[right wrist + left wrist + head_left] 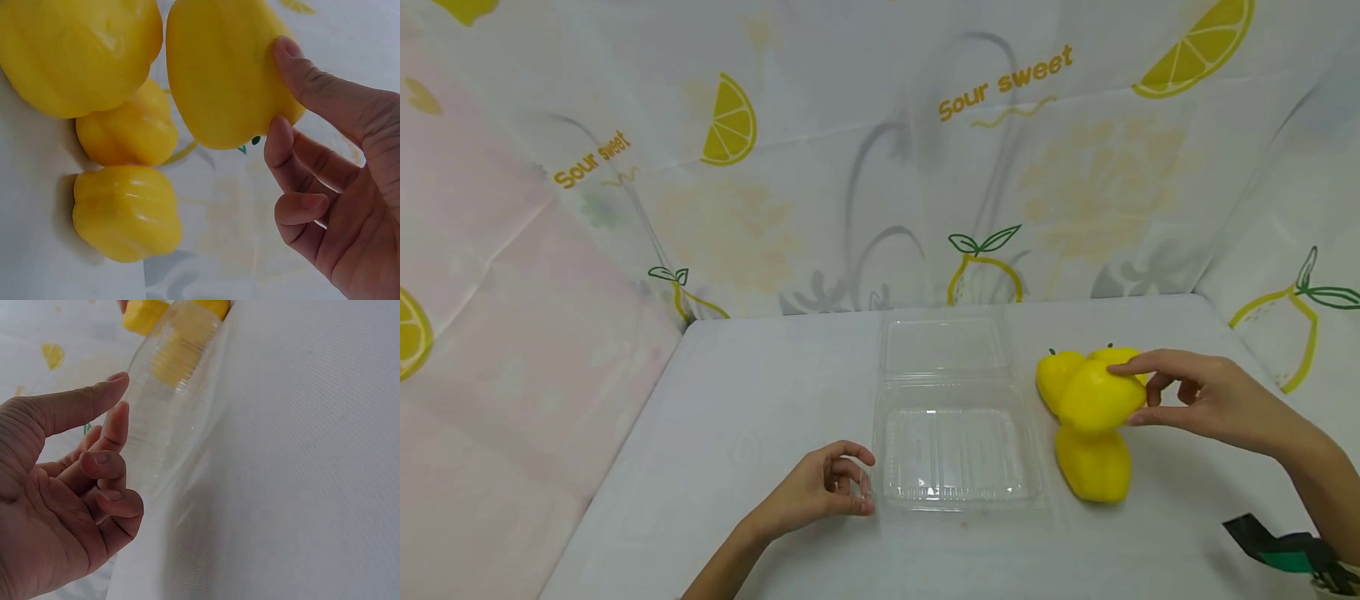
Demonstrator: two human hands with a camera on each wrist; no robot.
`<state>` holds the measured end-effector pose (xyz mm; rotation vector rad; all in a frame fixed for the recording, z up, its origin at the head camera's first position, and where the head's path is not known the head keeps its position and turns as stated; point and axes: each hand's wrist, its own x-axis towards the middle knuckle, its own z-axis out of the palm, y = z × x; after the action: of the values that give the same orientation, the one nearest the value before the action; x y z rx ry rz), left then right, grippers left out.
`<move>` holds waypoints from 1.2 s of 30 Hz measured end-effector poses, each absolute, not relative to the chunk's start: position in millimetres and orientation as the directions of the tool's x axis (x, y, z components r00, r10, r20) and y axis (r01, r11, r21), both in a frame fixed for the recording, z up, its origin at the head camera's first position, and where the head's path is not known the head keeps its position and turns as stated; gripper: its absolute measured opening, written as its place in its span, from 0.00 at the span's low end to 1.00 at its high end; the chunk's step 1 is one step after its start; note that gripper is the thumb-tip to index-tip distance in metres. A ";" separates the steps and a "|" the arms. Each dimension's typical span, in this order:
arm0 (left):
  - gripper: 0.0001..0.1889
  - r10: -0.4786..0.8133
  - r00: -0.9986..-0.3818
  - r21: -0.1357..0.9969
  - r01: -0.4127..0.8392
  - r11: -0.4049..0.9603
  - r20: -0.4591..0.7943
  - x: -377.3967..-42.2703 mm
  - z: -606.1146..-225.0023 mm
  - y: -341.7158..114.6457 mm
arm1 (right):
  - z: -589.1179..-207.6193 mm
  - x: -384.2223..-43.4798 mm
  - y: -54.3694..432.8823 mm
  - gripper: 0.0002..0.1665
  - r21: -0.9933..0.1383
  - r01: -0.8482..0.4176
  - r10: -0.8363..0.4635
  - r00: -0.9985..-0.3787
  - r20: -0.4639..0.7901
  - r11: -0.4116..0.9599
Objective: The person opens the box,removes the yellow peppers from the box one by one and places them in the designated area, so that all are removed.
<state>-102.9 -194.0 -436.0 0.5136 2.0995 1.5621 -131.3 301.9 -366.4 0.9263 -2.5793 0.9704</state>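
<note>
My right hand [1225,400] pinches a yellow bell pepper [1097,396] between thumb and fingers. In the right wrist view this pepper [228,75] is raised off the table, its dark stem end near the fingertips. Three more yellow peppers rest on the table: one in front [1093,471], one at the back left [1052,377] and one behind, partly hidden [1116,355]. My left hand [827,487] pinches the left rim of a clear plastic clamshell box [955,507] with thumb and forefinger, its other fingers loosely curled. The box's lid [946,346] lies folded back, and nothing sits inside.
A white cloth covers the table [737,400]. Behind it hangs a lemon-print curtain [850,167], with more cloth at both sides. A black and green strap [1273,546] shows by the right wrist, at the lower right.
</note>
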 end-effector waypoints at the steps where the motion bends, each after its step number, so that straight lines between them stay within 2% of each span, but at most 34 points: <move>1: 0.30 0.553 -0.820 0.959 0.018 0.282 -0.147 -103.0 -436.0 -193.9 | -366.8 -131.5 303.6 0.37 -0.513 -0.632 -0.481 -0.775 0.410 0.581; 15: 0.30 0.551 -0.822 0.959 0.020 0.284 -0.146 -104.2 -437.3 -193.9 | -371.0 -132.1 330.8 0.34 -0.566 -0.583 -0.467 -0.810 0.354 0.583; 25: 0.30 0.549 -0.823 0.958 0.019 0.285 -0.147 -104.2 -438.0 -194.1 | -379.0 -126.7 350.6 0.31 -0.616 -0.454 -0.382 -0.888 0.256 0.643; 36: 0.30 0.549 -0.823 0.956 0.025 0.294 -0.147 -104.4 -439.0 -194.6 | -385.2 -119.7 367.9 0.30 -0.624 -0.380 -0.352 -0.920 0.174 0.683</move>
<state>-104.4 -194.6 -439.0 0.5124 2.1162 1.5504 -119.7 367.9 -385.2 0.6190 -2.8448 1.0684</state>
